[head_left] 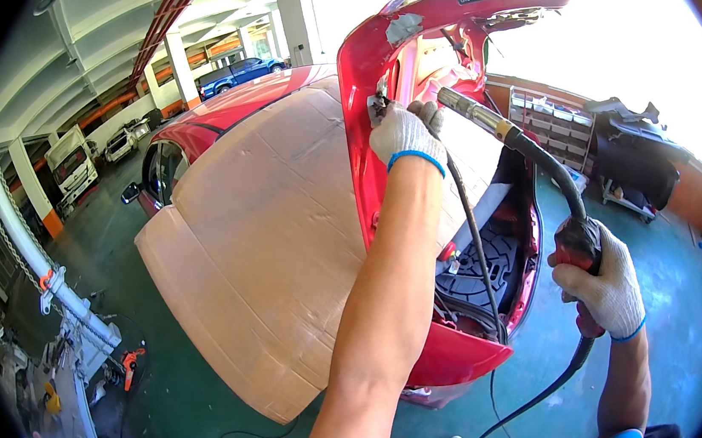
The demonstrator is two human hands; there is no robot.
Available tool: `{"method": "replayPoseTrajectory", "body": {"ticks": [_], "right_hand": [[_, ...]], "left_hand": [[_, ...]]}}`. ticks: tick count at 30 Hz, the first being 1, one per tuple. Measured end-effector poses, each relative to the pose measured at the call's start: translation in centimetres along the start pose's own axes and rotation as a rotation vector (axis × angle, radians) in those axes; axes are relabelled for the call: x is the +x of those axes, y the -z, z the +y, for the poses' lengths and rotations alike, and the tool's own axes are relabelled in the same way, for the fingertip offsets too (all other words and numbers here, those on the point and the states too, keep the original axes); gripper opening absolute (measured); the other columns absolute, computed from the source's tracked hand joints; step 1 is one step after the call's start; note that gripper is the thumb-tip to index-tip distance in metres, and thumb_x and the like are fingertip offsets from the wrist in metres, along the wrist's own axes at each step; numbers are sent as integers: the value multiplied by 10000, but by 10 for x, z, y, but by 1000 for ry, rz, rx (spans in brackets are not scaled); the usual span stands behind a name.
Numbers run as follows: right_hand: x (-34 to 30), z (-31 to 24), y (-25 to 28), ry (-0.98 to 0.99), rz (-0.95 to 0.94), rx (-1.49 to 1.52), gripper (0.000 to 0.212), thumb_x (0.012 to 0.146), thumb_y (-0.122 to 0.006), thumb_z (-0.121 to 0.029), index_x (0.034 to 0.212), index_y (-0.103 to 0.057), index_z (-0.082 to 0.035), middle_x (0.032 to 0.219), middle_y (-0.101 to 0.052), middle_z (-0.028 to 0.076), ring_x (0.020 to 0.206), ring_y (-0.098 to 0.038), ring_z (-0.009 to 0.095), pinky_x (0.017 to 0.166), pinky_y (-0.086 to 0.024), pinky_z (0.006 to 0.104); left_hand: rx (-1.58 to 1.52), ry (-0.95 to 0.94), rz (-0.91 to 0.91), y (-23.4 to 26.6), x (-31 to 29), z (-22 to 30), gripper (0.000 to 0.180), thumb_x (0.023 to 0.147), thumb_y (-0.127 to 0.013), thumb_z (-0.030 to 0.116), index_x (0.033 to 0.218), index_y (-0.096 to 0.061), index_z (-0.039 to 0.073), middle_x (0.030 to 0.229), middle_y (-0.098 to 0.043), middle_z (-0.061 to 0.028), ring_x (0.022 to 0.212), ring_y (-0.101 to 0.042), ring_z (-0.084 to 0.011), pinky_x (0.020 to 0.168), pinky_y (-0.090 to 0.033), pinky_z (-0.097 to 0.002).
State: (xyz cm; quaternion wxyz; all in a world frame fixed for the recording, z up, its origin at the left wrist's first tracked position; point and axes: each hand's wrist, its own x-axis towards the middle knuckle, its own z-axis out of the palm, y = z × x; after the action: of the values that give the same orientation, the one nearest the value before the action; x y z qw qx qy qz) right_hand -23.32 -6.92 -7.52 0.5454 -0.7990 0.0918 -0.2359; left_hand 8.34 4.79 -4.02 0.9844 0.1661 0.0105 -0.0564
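In my right hand, gloved in white knit, is a welding torch. The fingers wrap round its black and red handle, and the metal nozzle points up and left toward the raised red trunk lid. My left hand, also gloved, is closed at the lid's inner edge, near the nozzle. A small metal piece shows beside its fingers; what they grip is largely hidden. From beside this hand a black cable hangs down over the open trunk. Bare patches mark the lid's paint.
A brown protective sheet covers the back of the red car. The torch hose runs down to the left. At the left stands a metal post with chains; at the right, a bin rack and a black bumper-like part.
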Motion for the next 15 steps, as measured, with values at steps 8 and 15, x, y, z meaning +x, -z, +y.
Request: {"method": "replayPoseTrajectory", "body": {"ticks": [8, 15], "right_hand": [[-2, -6, 5, -2, 16, -28, 381, 790, -782, -30, 1145, -650, 17, 912, -706, 70, 703, -647, 124, 609, -552, 297], [1, -4, 2, 10, 10, -50, 375, 790, -785, -38, 1135, -647, 15, 904, -709, 74, 689, -648, 126, 598, -553, 301]], "left_hand": [[-101, -65, 7, -9, -17, -5, 354, 1082, -519, 141, 1412, -517, 269, 891, -652, -95, 675, -687, -226, 584, -608, -369], [-111, -103, -6, -6, -20, -3, 235, 1092, -544, 194, 1325, -530, 173, 885, -656, -89, 679, -688, -213, 614, -618, -362]]}}
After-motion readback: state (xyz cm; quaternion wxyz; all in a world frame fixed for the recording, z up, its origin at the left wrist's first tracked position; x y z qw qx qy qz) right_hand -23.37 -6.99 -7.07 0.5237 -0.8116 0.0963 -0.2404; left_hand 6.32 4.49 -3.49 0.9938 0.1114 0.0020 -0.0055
